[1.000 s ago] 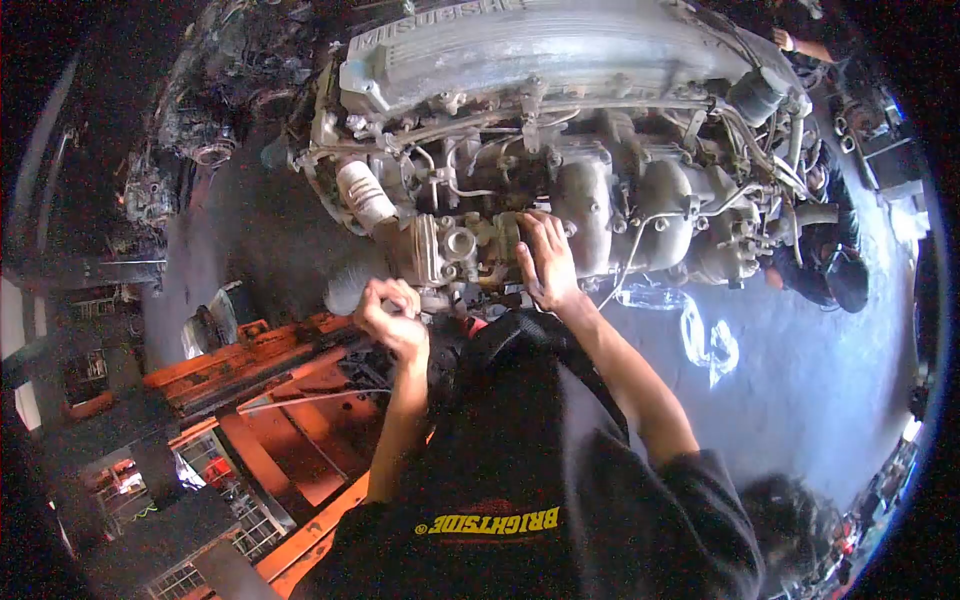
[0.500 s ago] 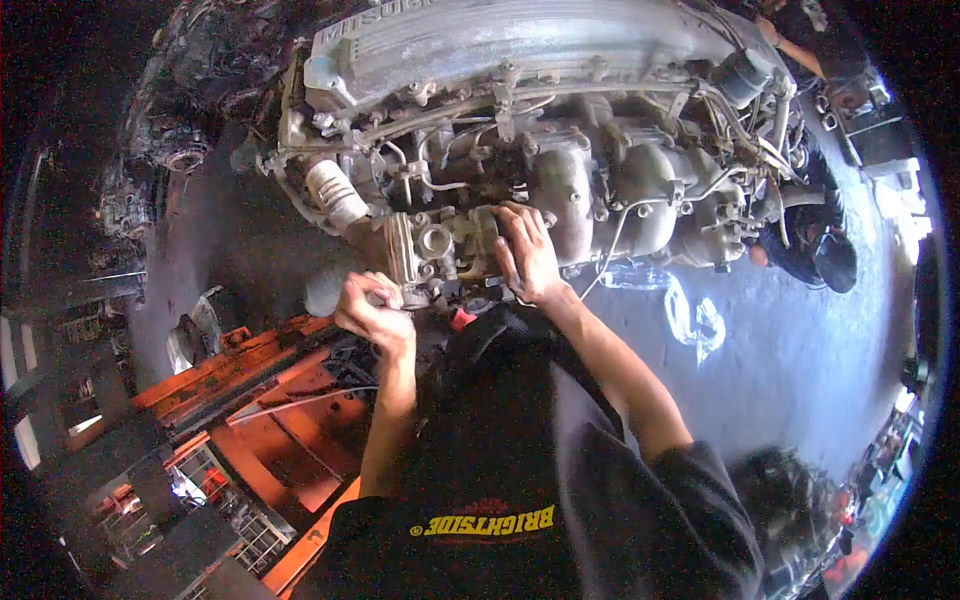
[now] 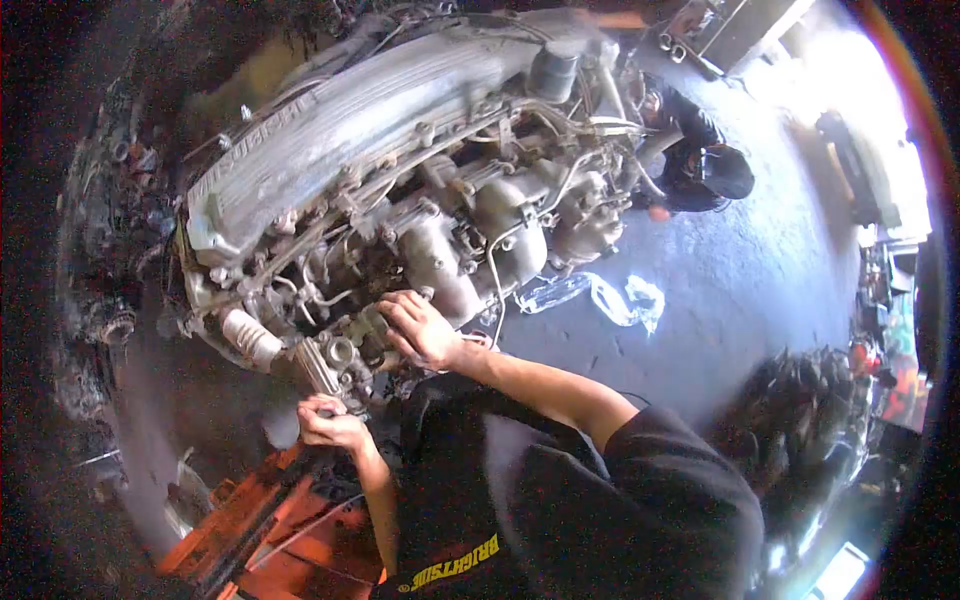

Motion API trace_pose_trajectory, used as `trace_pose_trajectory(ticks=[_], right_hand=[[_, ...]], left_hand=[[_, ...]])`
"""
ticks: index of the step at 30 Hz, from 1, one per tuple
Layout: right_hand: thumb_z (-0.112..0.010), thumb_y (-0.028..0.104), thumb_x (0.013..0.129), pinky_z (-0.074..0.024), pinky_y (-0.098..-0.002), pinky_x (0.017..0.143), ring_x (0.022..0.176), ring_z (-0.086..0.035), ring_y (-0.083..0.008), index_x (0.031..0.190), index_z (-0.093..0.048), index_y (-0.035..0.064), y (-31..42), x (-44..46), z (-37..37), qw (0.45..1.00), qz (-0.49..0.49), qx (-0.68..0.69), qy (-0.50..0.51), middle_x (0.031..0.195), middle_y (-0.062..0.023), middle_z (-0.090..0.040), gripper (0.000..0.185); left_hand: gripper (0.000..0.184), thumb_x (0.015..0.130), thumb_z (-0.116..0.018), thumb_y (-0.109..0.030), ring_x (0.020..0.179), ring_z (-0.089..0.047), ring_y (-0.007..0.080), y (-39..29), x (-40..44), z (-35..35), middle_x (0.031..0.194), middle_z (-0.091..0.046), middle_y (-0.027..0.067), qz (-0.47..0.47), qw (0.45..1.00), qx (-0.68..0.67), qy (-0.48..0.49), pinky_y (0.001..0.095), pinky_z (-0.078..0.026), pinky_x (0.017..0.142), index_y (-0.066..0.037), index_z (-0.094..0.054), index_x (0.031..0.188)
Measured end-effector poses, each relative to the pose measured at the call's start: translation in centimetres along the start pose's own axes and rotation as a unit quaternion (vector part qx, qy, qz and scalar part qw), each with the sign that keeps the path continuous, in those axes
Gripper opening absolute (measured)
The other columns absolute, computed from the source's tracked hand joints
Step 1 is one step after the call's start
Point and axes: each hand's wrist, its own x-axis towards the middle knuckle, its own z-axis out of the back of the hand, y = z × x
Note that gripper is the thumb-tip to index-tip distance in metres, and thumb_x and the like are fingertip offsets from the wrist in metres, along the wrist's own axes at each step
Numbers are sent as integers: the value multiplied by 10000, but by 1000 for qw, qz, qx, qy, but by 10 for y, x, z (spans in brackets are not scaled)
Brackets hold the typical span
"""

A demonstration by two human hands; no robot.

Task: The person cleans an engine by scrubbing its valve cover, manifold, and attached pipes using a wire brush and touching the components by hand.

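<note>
A large grimy engine (image 3: pixel 430 240) with a long ribbed top cover (image 3: pixel 340 120) fills the upper middle of the view. On its near side sits a cast metal housing (image 3: pixel 342 352) with a round port. My right hand (image 3: pixel 428 332) is curled over the right end of this housing, fingers bent across its top. Lower left, my left hand (image 3: pixel 332 424) is closed at the housing's near edge. Its fingers hide whatever they grip. A pale ribbed hose (image 3: pixel 252 338) joins the engine just left of the housing.
An orange metal frame (image 3: pixel 300 530) lies low on the left. Beyond the engine's right end a person in dark clothes (image 3: pixel 715 175) crouches. Clear plastic wrapping (image 3: pixel 625 303) lies on the grey floor (image 3: pixel 770 270). Dark greasy machinery (image 3: pixel 110 250) lines the left side.
My view has turned, so the engine now appears slanted and further left. Both hands keep their places at the housing. The crouching person appears further up and left in the view.
</note>
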Motion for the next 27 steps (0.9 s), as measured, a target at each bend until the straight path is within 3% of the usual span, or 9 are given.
trace_pose_trajectory(ticks=[5,9,11,13,16,19,23,25,27], right_hand=[[-585,150,909,-431,-466,1008,1141,-513,-405,1260,-494,-45,3,-3,1,1000,-13,-5,8,1213,-234,-538,412],[-589,157,905,-428,-470,1012,1153,-507,-406,1268,-485,-40,4,0,2,1000,-6,-14,11,1228,-233,-530,426],[-582,125,913,-400,-478,1041,1194,-489,-415,1293,-483,-35,3,-3,0,999,-38,-10,29,1283,-239,-517,424],[-579,129,913,-396,-484,1041,1193,-486,-421,1299,-480,-29,1,-4,-2,999,-40,-4,34,1279,-241,-516,428],[-571,103,895,-388,-484,1046,1201,-474,-423,1314,-484,-12,4,1,1,999,-36,4,27,1275,-243,-515,443],[-562,91,897,-396,-480,1032,1174,-487,-426,1295,-491,-32,5,-1,-1,998,-49,-7,30,1265,-247,-520,423],[-551,75,899,-396,-483,1029,1165,-488,-430,1283,-487,-48,5,0,-2,999,-31,-13,18,1255,-259,-524,408],[-557,95,908,-389,-492,1045,1163,-491,-443,1272,-479,-69,6,1,-3,999,-38,-27,23,1268,-277,-511,407],[-541,107,921,-386,-493,1034,1158,-484,-437,1277,-484,-55,5,0,-3,997,-62,-23,40,1254,-266,-517,395]], left_hand=[[456,991,-425,-333,444,-361,117,-16,11,4,523,-344,-3,16,1000,9,-16,264,-262,422,-125,-358,590],[403,988,-416,-324,444,-345,105,17,6,17,524,-334,-4,-59,998,5,18,260,-251,431,-126,-377,640],[380,984,-403,-324,447,-341,97,-4,20,22,524,-342,-7,60,995,-81,-21,272,-249,437,-127,-382,660],[399,975,-436,-355,448,-338,94,7,19,23,535,-367,-13,-81,992,93,12,260,-236,433,-137,-392,644],[406,961,-452,-285,419,-348,116,13,-1,12,534,-398,22,69,997,-24,-30,266,-265,410,-80,-409,613],[410,974,-446,-275,421,-345,115,-23,16,8,542,-407,24,49,995,-84,-29,276,-247,414,-82,-404,615],[429,983,-455,-267,440,-365,112,1,2,15,542,-427,20,-39,997,52,37,271,-262,443,-80,-399,601],[444,990,-459,-276,442,-372,113,-2,6,7,540,-431,15,10,999,-34,-6,264,-273,433,-80,-418,594],[433,969,-470,-308,405,-334,106,-31,22,-1,499,-389,-4,131,983,-63,-110,272,-242,423,-110,-411,588]])
